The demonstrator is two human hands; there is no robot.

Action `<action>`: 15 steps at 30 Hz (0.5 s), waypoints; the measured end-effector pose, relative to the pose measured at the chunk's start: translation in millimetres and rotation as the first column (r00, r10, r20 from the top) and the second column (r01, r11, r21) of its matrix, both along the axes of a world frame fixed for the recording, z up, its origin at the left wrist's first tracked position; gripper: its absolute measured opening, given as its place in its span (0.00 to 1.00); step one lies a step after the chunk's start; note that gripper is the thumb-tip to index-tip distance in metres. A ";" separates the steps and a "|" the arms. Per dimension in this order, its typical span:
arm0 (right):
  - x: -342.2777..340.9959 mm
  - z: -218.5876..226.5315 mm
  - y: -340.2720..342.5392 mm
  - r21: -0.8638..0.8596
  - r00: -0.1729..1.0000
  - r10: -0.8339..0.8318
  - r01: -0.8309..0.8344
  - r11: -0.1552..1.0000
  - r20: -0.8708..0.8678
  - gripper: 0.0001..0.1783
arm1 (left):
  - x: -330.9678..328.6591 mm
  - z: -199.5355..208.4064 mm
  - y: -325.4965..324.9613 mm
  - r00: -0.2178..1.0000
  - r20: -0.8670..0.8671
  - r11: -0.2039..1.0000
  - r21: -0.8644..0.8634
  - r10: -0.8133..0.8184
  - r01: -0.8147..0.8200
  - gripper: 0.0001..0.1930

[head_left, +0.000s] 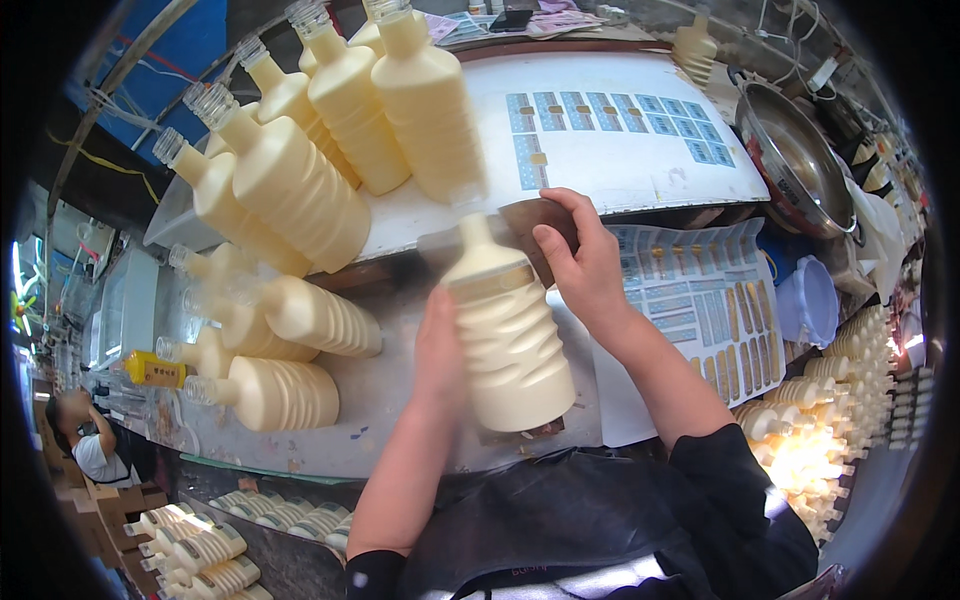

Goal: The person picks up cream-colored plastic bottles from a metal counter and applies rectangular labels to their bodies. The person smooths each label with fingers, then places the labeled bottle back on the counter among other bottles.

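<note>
A cream plastic bottle (515,350) with a wavy, ribbed body stands slightly tilted in front of me. Around its shoulder runs a greyish-gold band (490,287). My left hand (438,345), blurred by motion, is against the bottle's left side, its fingertips partly hidden behind it. Between the thumb and fingers of my right hand (588,250) is a dark brown, thin, curved piece (540,225), close to the bottle's neck; its exact kind is unclear. The bottle's clear mouth is smeared and hard to make out.
Several cream bottles stand on the white board (610,185) at the back left; others lie on the grey table (390,420). Blue label pieces (605,112) lie on the board. At right are a label sheet (700,310), a metal pan (790,150) and a pale blue bucket (808,300).
</note>
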State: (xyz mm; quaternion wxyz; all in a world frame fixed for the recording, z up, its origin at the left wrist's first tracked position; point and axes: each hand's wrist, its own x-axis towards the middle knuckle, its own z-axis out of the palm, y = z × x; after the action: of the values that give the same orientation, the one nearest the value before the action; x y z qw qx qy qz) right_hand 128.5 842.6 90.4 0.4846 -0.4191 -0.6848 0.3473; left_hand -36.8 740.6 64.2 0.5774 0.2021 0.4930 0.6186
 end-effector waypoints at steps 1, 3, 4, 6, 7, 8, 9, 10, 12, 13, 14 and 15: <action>1.5 5.0 0.2 0.007 1.000 0.025 -0.025 1.000 -0.006 0.20 | 1.0 6.4 -1.9 0.997 0.073 0.999 -0.011 -0.030 0.031 0.26; 2.8 15.8 -9.5 -0.004 0.998 0.011 -0.011 1.000 -0.066 0.20 | 0.8 13.5 -4.8 0.973 0.216 0.996 -0.022 -0.078 0.085 0.26; 3.7 20.5 -15.9 -0.010 0.995 0.004 -0.005 1.000 -0.096 0.20 | 0.8 14.4 -4.8 0.968 0.237 0.996 -0.008 -0.080 0.084 0.26; 11.2 28.3 -28.7 -0.040 0.992 0.109 -0.112 0.993 -0.062 0.18 | 1.4 12.6 -5.7 0.996 0.003 0.995 0.051 -0.086 0.086 0.25; 12.8 30.0 -31.3 -0.056 0.986 0.163 -0.165 0.985 -0.046 0.17 | 1.1 12.0 -6.3 0.990 -0.116 0.993 0.079 -0.082 0.091 0.24; 11.7 28.9 -31.8 -0.017 0.992 0.124 -0.124 0.992 -0.004 0.13 | 1.4 13.8 -6.3 0.981 -0.177 0.992 0.081 -0.084 0.100 0.23; 13.1 25.0 -31.6 0.092 0.993 0.098 -0.103 0.990 0.064 0.13 | 1.2 17.9 -6.5 0.968 -0.238 0.991 0.083 -0.086 0.108 0.23; 15.4 19.6 -31.4 0.200 0.989 0.064 -0.089 0.976 0.130 0.13 | 0.9 21.2 -7.0 0.951 -0.297 0.990 0.085 -0.086 0.116 0.22; 10.1 18.2 -38.9 0.463 0.979 0.022 -0.115 0.879 0.202 0.15 | -0.2 24.5 -8.1 0.951 -0.293 0.988 0.092 -0.096 0.128 0.22; 5.0 16.4 -43.5 0.598 0.973 0.046 -0.177 0.781 0.228 0.16 | -1.0 24.7 -8.3 0.951 -0.292 0.986 0.095 -0.101 0.134 0.22; 1.1 22.2 -52.7 0.603 0.952 0.099 -0.261 0.753 0.289 0.17 | -2.4 20.6 -8.9 0.965 -0.249 0.988 0.109 -0.082 0.112 0.22; -2.8 30.9 -59.5 0.602 0.924 0.153 -0.347 0.719 0.349 0.17 | -4.5 12.4 -8.8 0.977 -0.206 0.989 0.121 -0.059 0.086 0.22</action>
State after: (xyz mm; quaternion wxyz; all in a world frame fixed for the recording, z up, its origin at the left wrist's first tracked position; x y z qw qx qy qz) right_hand 125.6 783.1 121.3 0.4483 -0.1698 -0.8733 0.0872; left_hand -41.3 731.8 76.6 0.5324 0.3186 0.5001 0.6041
